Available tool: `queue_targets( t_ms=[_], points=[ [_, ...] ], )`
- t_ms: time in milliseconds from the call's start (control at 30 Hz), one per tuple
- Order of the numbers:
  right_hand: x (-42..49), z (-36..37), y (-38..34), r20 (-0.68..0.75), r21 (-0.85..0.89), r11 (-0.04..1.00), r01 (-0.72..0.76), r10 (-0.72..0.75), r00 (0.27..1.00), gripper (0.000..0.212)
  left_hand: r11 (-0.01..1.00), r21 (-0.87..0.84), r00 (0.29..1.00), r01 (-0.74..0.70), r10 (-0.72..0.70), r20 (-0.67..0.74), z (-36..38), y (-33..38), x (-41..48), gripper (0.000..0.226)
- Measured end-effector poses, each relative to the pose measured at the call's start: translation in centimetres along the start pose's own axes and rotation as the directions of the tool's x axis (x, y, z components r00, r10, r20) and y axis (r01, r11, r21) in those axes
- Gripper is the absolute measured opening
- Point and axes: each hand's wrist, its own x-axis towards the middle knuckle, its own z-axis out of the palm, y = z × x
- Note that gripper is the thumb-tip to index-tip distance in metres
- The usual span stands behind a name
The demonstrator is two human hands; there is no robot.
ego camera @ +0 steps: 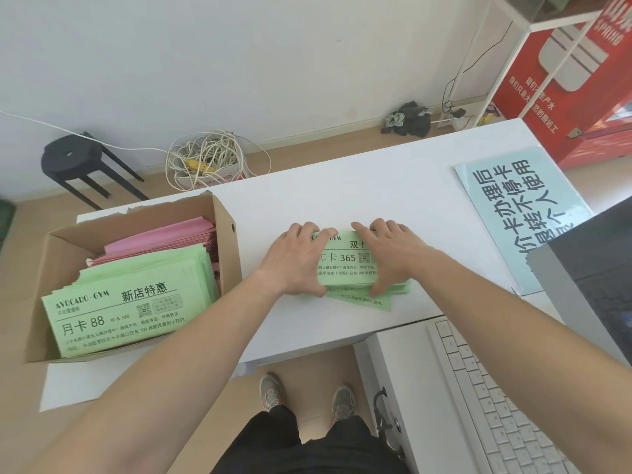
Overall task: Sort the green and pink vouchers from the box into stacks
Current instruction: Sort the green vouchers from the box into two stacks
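A stack of green vouchers [345, 265] lies on the white table [342, 193] in the middle. My left hand [297, 261] clasps its left edge and my right hand [390, 254] its right edge, fingers over the far side, thumbs on the near side. A few lower sheets stick out askew at the near right. On the left stands an open cardboard box [225, 227]. It holds a pile of green vouchers [126, 302] at the front and pink vouchers [160, 241] behind them.
A light blue sign [519, 213] lies on the table's right part. A monitor [588, 282] and a white keyboard [492, 398] sit at the near right. On the floor behind are a black stool [75, 162], a carton of tangled cable [205, 162] and a red machine [581, 80].
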Motion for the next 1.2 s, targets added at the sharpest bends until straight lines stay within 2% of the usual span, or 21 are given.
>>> queue_targets(
  t_ms=[267,400,500,600,767,900,1200],
  points=[
    [-0.6,-2.3,-0.1,-0.025,-0.051,0.998,-0.022,0.021,0.999,0.134,0.998,-0.033,0.998,-0.056,0.057,0.026,-2.5,-1.4,0.5,0.108],
    [-0.7,-1.2,-1.4,0.038,-0.052,0.998,-0.022,0.024,0.999,0.133,0.998,-0.003,0.994,-0.056,0.056,0.097,-1.2,-1.4,-0.4,0.108],
    [-0.4,0.5,-1.5,0.014,-0.057,0.998,-0.034,0.035,0.999,0.133,0.998,0.046,0.996,-0.038,0.034,0.081,0.7,-0.4,-0.5,0.109],
    [-0.5,1.5,-1.1,-0.005,-0.040,0.998,-0.055,0.054,0.999,0.138,0.999,0.037,0.998,-0.013,0.011,0.056,2.4,0.1,-0.5,0.114],
    [-0.3,2.0,-0.5,-0.017,-0.013,1.000,-0.022,0.022,1.000,0.140,1.000,-0.007,0.986,-0.008,0.009,0.169,2.7,-0.6,0.0,0.130],
    [-0.2,2.1,-0.2,-0.043,-0.044,0.999,-0.006,0.005,0.999,0.135,0.999,0.019,0.994,-0.040,0.038,0.103,2.6,-0.6,-0.2,0.124],
    [1.1,0.2,-0.9,-0.042,-0.189,0.980,0.059,-0.068,0.997,0.136,0.993,0.067,0.993,0.095,-0.100,0.068,3.2,0.3,-1.2,0.124]
  ],
)
